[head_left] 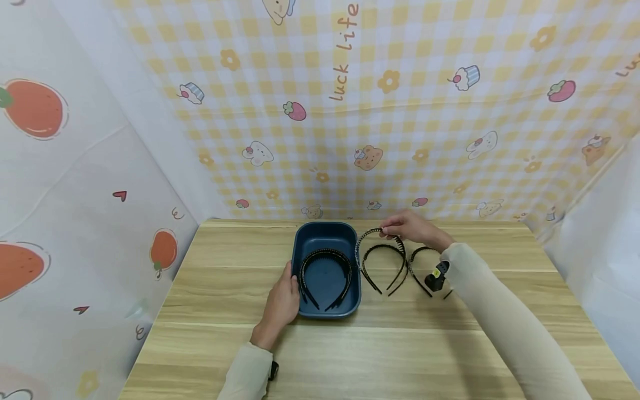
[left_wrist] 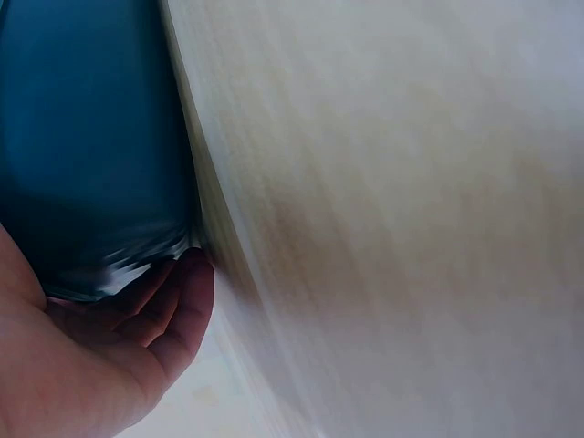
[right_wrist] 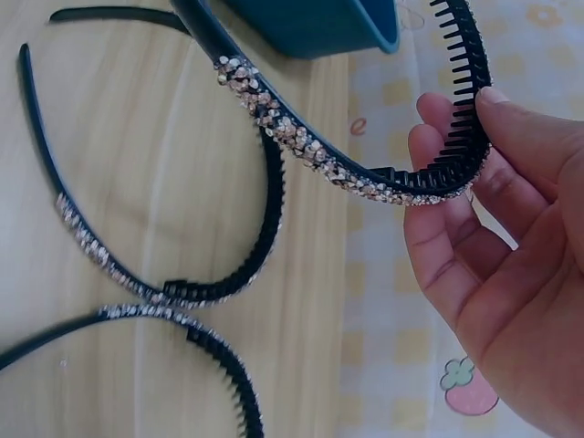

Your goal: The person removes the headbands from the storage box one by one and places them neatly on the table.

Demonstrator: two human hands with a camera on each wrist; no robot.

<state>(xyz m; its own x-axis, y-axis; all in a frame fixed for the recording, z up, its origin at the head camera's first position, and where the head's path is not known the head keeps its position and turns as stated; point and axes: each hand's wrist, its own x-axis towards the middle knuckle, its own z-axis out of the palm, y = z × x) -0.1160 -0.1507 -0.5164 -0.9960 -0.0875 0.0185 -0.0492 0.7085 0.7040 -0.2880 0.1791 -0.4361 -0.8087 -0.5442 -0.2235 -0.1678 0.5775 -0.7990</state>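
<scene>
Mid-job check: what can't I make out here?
Head: count of stacked headbands in the bin; they overlap.
Head: rightmost headband, partly behind the wrist camera and sleeve.
Right wrist: tips of the held headband, cut off by top edge.
Left wrist: bin's full outline, cut off by top and left edges.

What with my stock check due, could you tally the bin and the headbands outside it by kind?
Headbands outside the bin: 3 (1 in the right hand, 2 on the table)
Blue bin: 1
Total: 4
The stacked headbands inside overlap too much to count.
</scene>
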